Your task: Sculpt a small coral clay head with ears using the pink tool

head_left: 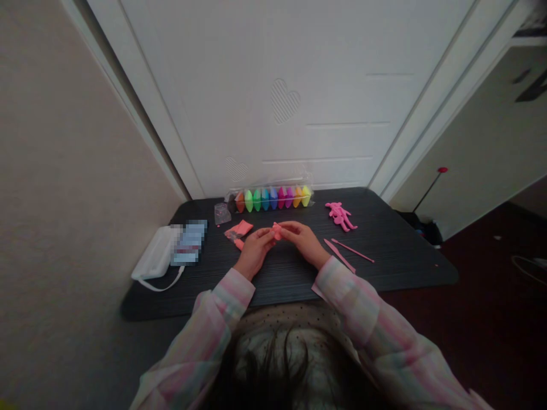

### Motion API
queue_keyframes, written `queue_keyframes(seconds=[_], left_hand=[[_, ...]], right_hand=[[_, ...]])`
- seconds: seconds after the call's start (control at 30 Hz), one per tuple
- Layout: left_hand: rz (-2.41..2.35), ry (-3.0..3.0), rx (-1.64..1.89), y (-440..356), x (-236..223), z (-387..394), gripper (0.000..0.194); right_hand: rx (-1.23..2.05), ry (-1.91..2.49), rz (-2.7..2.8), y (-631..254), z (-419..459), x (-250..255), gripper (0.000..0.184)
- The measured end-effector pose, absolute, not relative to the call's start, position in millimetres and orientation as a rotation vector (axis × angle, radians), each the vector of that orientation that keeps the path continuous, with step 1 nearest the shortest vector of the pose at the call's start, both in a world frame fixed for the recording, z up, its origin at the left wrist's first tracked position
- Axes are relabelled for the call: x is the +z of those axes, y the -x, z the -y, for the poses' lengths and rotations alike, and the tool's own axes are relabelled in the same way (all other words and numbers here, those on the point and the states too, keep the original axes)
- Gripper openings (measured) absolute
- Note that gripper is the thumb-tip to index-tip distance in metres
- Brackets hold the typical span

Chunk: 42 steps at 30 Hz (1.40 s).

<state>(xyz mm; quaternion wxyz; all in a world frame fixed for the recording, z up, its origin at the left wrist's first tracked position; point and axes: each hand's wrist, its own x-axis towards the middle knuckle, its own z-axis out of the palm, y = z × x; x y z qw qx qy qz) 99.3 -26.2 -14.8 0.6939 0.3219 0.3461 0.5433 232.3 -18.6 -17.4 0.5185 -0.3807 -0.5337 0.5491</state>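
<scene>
A small piece of coral-pink modelling clay [277,230] is pinched between my two hands above the middle of the dark table. My left hand [256,249] grips its left side with fingers closed. From the right, the fingertips of my right hand [304,238] press on the same piece. Just left of my left hand lie an opened coral clay packet [240,229] and a small coral piece [239,244], partly hidden by the hand. Two pink modelling tools, a flat knife [339,254] and a thin stick [352,250], rest right of my right hand.
Along the back of the black table [282,279] lies a clear bag with several coloured clay packs [273,198]. A pink clay figure [341,216] lies back right. A crumpled clear wrapper [222,213], a white device with a strap [154,253] and a blurred blue item [190,243] are left.
</scene>
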Motion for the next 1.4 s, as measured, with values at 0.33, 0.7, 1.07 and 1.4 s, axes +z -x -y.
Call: queue_keyframes(seconds=[0.33, 0.7, 1.07, 1.4], left_hand=[[-0.813, -0.79, 1.223, -100.6, -12.8, 29.8, 0.023], [-0.762, -0.68, 1.201, -99.2, -13.4, 27.0, 0.009], [-0.745, -0.652, 1.126, -97.6, -14.5, 28.7, 0.01], [-0.719, -0.736, 1.06, -97.1, -14.6, 27.9, 0.013]], right_hand=[[1.227, 1.006, 1.427, -235.2, 20.2, -13.5, 0.017], [1.333, 0.894, 1.312, -233.7, 15.8, -21.0, 0.022], [1.353, 0.895, 1.317, -234.6, 21.8, -15.1, 0.019], [1.393, 0.881, 1.354, -234.2, 21.2, -14.9, 0.022]])
